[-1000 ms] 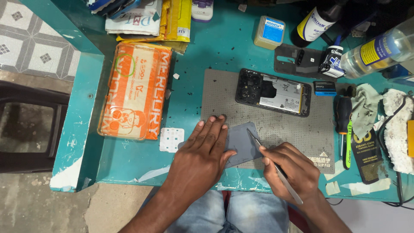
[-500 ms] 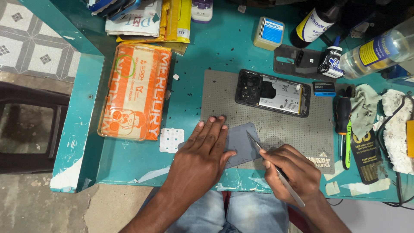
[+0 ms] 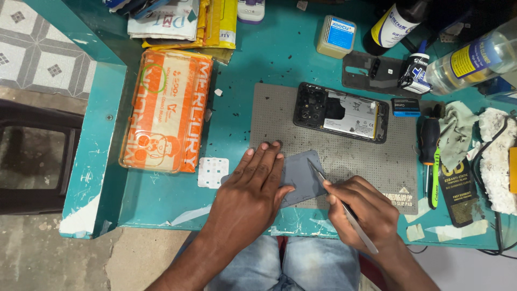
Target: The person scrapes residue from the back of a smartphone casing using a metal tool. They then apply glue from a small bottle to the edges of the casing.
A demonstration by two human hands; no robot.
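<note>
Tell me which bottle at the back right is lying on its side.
The clear plastic bottle with the yellow label, at the far right edge, lies tipped over. The dark bottle beside it and the small white-capped bottle both stand upright.

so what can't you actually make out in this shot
Head view, the only one:
- Flat grey rectangular panel: its left part is hidden under the left hand.
- Thin metal tool: its middle is hidden by the right hand; whether its tip touches the panel is too small to tell.
- Clear plastic bottle with yellow label: cut off by the right edge.
</note>
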